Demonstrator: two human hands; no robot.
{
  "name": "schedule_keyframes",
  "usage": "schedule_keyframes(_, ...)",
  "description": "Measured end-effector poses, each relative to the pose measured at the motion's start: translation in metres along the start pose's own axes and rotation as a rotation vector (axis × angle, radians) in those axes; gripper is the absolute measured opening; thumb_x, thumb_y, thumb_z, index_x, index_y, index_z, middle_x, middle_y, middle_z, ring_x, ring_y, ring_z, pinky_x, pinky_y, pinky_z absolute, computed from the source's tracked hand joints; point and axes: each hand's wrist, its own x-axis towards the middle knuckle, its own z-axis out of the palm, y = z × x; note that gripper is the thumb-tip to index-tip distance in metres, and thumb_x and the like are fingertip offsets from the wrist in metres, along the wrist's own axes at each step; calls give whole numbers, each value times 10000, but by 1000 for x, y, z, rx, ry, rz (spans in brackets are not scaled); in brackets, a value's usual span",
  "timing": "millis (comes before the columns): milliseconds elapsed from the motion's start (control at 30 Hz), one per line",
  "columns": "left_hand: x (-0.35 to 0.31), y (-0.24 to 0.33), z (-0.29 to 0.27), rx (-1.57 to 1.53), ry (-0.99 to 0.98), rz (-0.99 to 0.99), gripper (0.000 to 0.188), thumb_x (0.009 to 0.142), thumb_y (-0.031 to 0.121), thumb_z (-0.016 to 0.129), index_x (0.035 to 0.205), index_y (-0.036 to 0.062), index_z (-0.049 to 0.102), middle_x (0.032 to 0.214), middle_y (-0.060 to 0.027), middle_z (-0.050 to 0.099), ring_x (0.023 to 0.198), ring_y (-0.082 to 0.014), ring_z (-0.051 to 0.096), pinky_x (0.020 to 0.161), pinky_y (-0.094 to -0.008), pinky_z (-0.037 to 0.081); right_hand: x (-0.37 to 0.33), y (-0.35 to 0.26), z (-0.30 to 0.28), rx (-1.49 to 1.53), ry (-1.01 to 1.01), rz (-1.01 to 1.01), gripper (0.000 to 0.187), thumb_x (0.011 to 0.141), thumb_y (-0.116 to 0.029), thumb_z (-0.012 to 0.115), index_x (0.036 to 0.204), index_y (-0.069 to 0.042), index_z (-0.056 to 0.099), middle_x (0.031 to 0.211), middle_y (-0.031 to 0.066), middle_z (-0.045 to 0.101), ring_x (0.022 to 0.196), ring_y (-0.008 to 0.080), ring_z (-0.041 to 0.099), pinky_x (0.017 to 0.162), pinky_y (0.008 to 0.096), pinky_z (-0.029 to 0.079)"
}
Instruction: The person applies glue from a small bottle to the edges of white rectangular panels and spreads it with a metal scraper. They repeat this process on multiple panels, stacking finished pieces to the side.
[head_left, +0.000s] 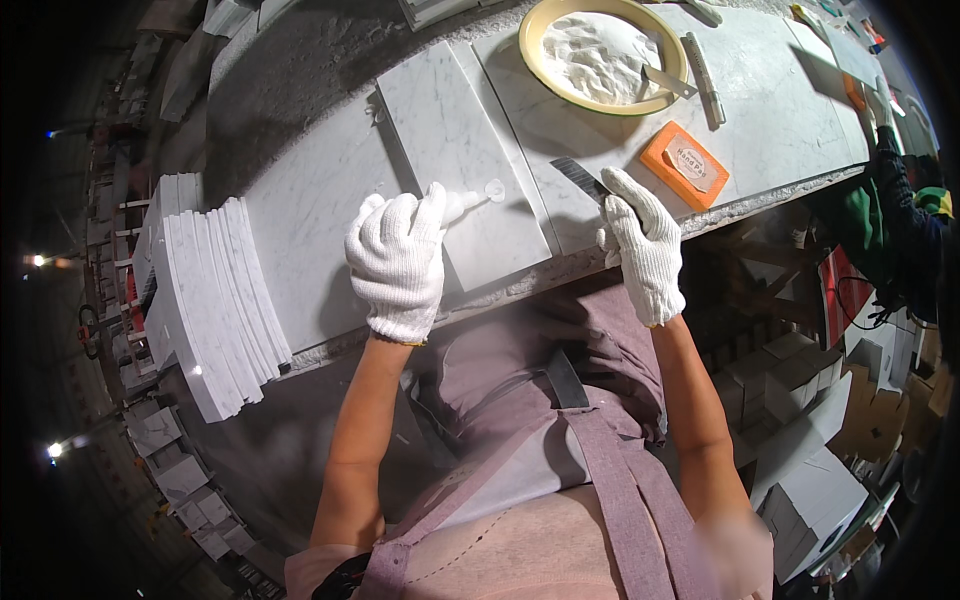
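Note:
My left hand [398, 262], in a white knit glove, is closed around a small white bottle [458, 206] with a narrow nozzle. The nozzle's tip points at a white dab [494, 190] on a grey-veined white marble tile [445, 120]. My right hand [645, 240], gloved the same way, grips a thin dark flat blade [578, 178] at one end, its far end sticking out up and left over the slab. Right of that blade lies an orange block-shaped hand pad [685, 166] with a pale label.
Behind the pad sits a yellow-rimmed basin [530, 50] of white powder holding a putty knife [668, 82]. A pale tube-like stick [705, 80] lies beside it. Stacked marble tiles [215, 300] stand at the left. Another person's arm [888, 170] reaches in at the far right.

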Motion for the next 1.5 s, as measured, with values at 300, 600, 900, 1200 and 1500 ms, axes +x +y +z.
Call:
schedule_keyframes(300,-6,-2,3,-119,-58,-144,557,738,189,894,1277,203,757,1125,-12,675,1119,-263,636,1066,-471,491,1,6,-2,60,17,7,400,1080,-193,654,1450,-41,653,852,-18,685,624,35,558,562,215,477)
schedule_keyframes(600,-9,-29,9,-957,20,-942,447,944,178,808,1345,62,647,1191,-71,710,1091,-177,649,991,-367,530,-7,-2,-19,335,-79,125,590,1080,-127,624,1629,-54,420,977,-14,602,693,35,536,544,152,462)
schedule_keyframes(900,-5,-97,55,-794,81,-1131,460,872,281,858,1207,19,683,1150,-137,686,1046,-297,666,938,-443,536,-27,-3,-43,361,-272,127,713,1007,-188,762,1594,16,410,992,4,601,690,76,583,541,185,486)
schedule_keyframes(1200,-7,-98,48,-680,-38,-1112,498,861,223,876,1247,-7,662,1204,-148,693,1101,-271,679,910,-402,593,-35,13,-17,145,-167,84,314,1009,-252,764,1192,-17,668,1027,49,681,861,166,694,727,319,583)
schedule_keyframes(1500,-37,-45,2,-667,226,-922,577,868,79,853,1374,13,584,1254,-144,660,1134,-322,652,1007,-448,548,-34,24,-20,40,56,-163,211,1071,-148,666,1222,-1,668,1081,49,685,904,141,666,778,322,588)
